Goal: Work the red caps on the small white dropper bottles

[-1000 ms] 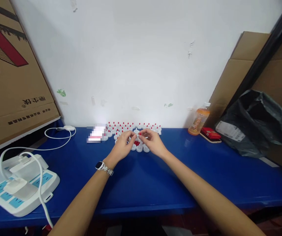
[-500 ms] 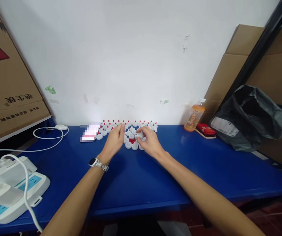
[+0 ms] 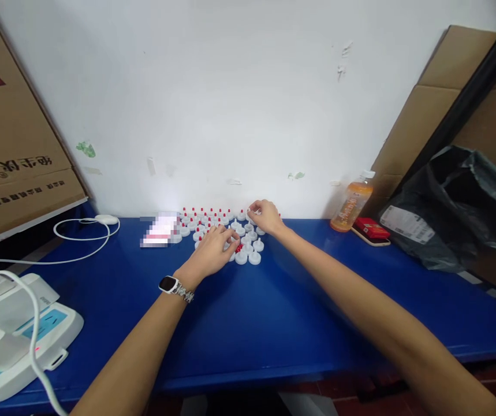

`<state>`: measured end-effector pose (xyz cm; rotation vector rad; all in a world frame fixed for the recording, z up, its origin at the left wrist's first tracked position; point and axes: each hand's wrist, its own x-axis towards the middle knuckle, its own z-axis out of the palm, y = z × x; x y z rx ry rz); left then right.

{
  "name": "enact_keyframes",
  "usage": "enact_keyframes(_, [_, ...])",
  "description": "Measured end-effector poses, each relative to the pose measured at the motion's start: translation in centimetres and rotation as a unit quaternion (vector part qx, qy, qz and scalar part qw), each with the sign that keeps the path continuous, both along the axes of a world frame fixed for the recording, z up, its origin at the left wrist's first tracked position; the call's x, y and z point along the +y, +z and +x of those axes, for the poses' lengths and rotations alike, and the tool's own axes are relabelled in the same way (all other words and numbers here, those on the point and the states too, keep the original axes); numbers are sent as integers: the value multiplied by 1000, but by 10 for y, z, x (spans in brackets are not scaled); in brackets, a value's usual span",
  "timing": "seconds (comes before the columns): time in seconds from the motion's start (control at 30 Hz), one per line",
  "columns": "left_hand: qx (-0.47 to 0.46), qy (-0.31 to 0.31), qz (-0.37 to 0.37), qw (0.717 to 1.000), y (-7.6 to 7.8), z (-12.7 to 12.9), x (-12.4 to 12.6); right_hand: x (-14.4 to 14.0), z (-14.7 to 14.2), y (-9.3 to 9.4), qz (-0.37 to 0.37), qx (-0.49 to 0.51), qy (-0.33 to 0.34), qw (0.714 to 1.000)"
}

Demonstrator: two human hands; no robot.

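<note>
White round nozzle caps stand in a cluster on the blue table, many with small red tips. My right hand is at the back of the cluster, its thumb and fingers pinched on a white nozzle cap that they mostly cover. Over the front left of the group, my left hand is palm down with bent fingers and the thumb apart. I see nothing held in it, though its fingertips partly hide the caps below. Loose red tips lie among the caps just right of the left thumb.
A lit phone lies left of the caps. At the right are an orange drink bottle, a red box on another phone and a dark plastic bag. A white power strip with cables occupies the left front.
My right hand has moved from the middle of the cluster to its back row. My left hand has turned palm down over the caps. The view has shifted slightly.
</note>
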<state>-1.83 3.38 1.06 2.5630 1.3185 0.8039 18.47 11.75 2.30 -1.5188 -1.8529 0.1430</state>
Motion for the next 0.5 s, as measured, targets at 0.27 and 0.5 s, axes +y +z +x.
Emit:
enact_keyframes(0.27, [-44,-10,-34,998,-1,-13,-8,29,-23,-12,-61,-130,-19,989])
enact_keyframes(0.5, [-62,-1,-5,998,-2,-18,-7,30,-29,-10,-33,-121,-91,988])
